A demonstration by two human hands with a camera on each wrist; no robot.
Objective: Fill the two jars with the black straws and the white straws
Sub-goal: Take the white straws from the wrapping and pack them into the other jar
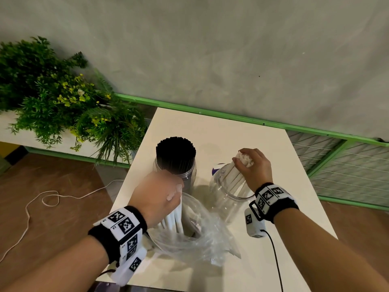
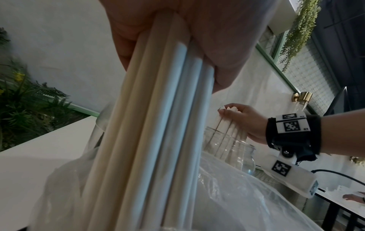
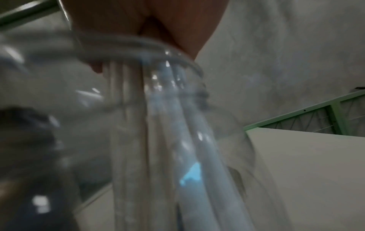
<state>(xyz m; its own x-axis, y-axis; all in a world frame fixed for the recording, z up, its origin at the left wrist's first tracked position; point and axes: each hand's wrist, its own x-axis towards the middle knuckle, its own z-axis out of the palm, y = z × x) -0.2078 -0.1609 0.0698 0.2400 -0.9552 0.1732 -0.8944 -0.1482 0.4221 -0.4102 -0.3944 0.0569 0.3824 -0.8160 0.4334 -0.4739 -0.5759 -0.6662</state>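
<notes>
Gripping a bunch of long white paper straws [image 1: 175, 218], the left hand [image 1: 156, 197] holds them upright in a crumpled clear plastic bag [image 1: 202, 239] at the near edge of the white square table [image 1: 294, 186]. Just beyond, the right hand [image 1: 253, 167] clasps a second white bundle [image 1: 235, 175], its lower ends inside the clear, tilted jar [image 1: 229, 199]. Farther left, another clear jar [image 1: 174, 171] stands packed with thin black straws [image 1: 176, 152].
</notes>
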